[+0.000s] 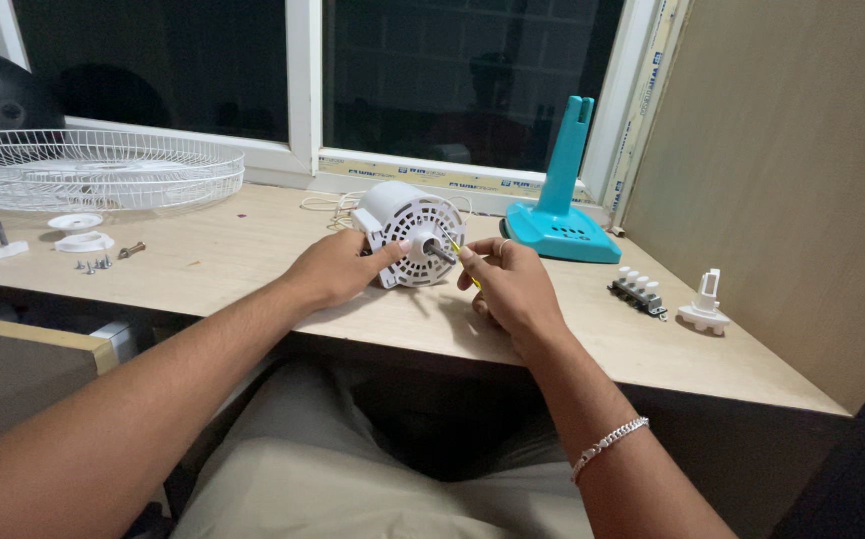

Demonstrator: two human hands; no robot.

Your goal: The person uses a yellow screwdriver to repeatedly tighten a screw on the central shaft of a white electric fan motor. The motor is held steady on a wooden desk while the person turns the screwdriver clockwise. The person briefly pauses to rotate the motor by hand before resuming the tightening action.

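Left hand (337,268) steadies the white motor (409,232) on the surface (233,250), grip closed on its housing. Right hand (507,284) pinches a yellow screwdriver (460,254) at the motor's face.

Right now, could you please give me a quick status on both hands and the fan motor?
Left hand gripping white fan motor. Right hand holding yellow screwdriver at its front face. Nothing in the way.

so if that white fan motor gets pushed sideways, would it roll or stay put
The white fan motor looks round-bodied and lies on its side, so it could roll on the table. The left hand braces it, which suggests so. It is probably heavy for its size, and its shaft looks stiff.
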